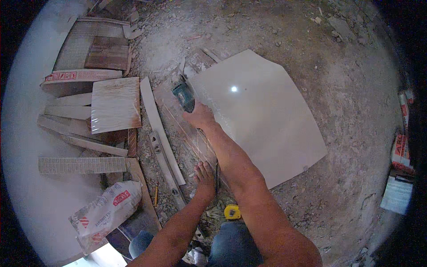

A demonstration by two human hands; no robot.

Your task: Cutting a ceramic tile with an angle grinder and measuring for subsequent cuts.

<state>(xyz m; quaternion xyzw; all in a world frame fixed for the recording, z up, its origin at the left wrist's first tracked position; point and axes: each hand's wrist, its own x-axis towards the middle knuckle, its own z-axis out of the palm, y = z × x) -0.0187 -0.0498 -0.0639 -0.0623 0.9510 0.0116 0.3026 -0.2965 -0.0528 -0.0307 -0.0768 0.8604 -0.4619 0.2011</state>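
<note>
My right hand (199, 116) is wrapped round the rear of a teal handheld power cutter (183, 94). The cutter rests along the left edge of a large cream tile (267, 115), near its far left corner. Pale dust lies around the tool's front, and its blade is hard to make out. Closer to me, my left hand (204, 177) lies with fingers extended on the brownish strip (178, 118) beside the tile. It holds nothing that I can see. A bright light reflects off the tile's glossy face.
Left of the strip lie a long pale tile offcut (158, 120) and a spirit level (164, 164). Stacked tile pieces (116, 104), a white bag (106, 209) and a yellow pencil (156, 195) are further left. A yellow tape measure (232, 212) sits by my knees. Rubble covers the floor.
</note>
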